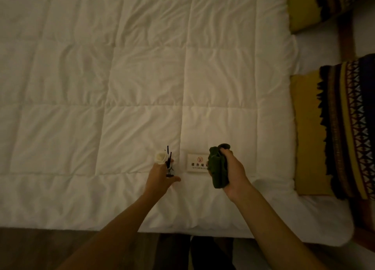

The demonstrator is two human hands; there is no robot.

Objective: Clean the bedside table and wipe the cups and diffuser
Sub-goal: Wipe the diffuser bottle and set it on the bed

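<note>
My left hand (160, 179) holds the small reed diffuser (168, 167), with its dark sticks and a white flower, low over the white duvet (121, 87) near the bed's front edge. My right hand (230, 172) is closed around a bunched dark green cloth (217, 168). Between the two hands a small white no-smoking sign (196, 164) lies flat on the duvet, its right end hidden behind the cloth. No cups and no bedside table are in view.
Two patterned yellow and dark cushions (334, 135) (316, 3) lie at the right on the white pillows. The bed's front edge runs across the bottom, with dark floor (60, 249) below it.
</note>
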